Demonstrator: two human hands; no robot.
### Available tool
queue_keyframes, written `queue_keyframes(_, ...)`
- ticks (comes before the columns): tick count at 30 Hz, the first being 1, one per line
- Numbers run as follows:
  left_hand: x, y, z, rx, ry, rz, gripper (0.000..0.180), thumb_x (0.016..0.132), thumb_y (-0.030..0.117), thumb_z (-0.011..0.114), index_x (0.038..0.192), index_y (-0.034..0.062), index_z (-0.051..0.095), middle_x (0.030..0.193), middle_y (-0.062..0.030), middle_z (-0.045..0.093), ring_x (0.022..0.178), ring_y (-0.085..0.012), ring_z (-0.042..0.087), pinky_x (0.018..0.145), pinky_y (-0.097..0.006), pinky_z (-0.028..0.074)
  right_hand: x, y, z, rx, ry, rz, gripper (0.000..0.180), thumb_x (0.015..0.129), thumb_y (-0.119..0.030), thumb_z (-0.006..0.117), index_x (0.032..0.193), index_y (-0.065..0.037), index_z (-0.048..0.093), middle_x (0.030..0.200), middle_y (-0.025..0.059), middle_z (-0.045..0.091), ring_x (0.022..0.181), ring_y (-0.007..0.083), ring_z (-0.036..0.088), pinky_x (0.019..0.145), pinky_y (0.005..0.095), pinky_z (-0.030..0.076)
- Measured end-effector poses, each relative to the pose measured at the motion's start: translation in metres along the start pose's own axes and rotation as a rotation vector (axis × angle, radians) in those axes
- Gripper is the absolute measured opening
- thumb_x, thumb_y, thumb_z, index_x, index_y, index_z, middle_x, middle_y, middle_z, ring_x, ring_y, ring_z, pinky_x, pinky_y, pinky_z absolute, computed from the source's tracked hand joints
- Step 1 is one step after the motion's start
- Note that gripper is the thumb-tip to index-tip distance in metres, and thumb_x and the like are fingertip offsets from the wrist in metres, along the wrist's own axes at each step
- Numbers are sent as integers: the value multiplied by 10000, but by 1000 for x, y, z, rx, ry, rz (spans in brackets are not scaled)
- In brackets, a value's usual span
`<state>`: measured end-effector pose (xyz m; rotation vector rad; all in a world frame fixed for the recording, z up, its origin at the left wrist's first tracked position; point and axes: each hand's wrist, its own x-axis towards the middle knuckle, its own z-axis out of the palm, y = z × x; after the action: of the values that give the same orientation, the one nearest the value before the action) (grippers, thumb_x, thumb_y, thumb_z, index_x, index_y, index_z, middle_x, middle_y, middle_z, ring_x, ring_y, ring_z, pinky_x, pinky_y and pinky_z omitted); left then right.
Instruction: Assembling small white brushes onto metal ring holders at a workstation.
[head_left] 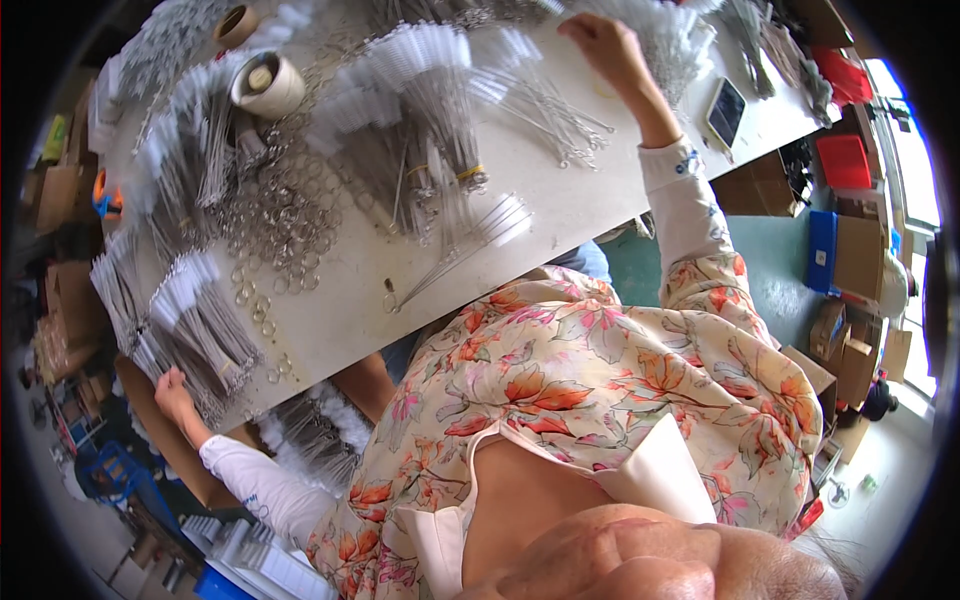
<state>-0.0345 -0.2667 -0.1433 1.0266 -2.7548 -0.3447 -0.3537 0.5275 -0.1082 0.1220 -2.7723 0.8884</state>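
Observation:
My right hand (605, 48) is raised over the far right of the table, its fingers curled and pressed together; I cannot make out anything in them. Loose wire-handled brushes (540, 105) with white bristles lie to its left, and a heap of pale brushes (665, 50) to its right. At the table's near left corner is my left hand (178, 400), fingers closed beside a bundle of brushes (205, 310); what they hold, if anything, is hidden. A few single brushes (450, 260) lie near the front edge, their looped wire ends toward me.
Small metal rings (280, 220) are heaped on the table (350, 310). Tied brush bundles (430, 110) stand behind, beside a cream roll (268, 85). A phone (725, 112) lies at the right. A cardboard box (165, 430) stands below the left edge, with more brushes (315, 435) under the table.

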Motion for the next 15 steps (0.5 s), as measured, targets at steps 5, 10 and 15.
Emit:
queue_keyframes(5,4,29,-1,-56,-98,-161,124,793,107,604,845,8,659,735,-89,667,620,-130,579,606,-284,452,-18,13,18,-223,-181,185,208,713,-314,654,850,-164,695,847,58,662,809,238,633,709,354,508)
queue_keyframes(10,8,56,-8,148,-100,21,104,779,102,605,792,3,636,731,-90,661,649,-169,608,618,-290,460,-13,36,27,-89,-267,273,205,630,-288,731,767,-139,704,769,56,668,726,212,636,676,335,511)
queue_keyframes(15,7,52,-25,14,293,112,182,841,155,577,932,6,628,833,-116,661,739,-205,626,691,-304,484,-26,16,-1,221,-39,189,231,664,-271,720,774,-69,697,651,65,643,593,148,599,578,287,485)
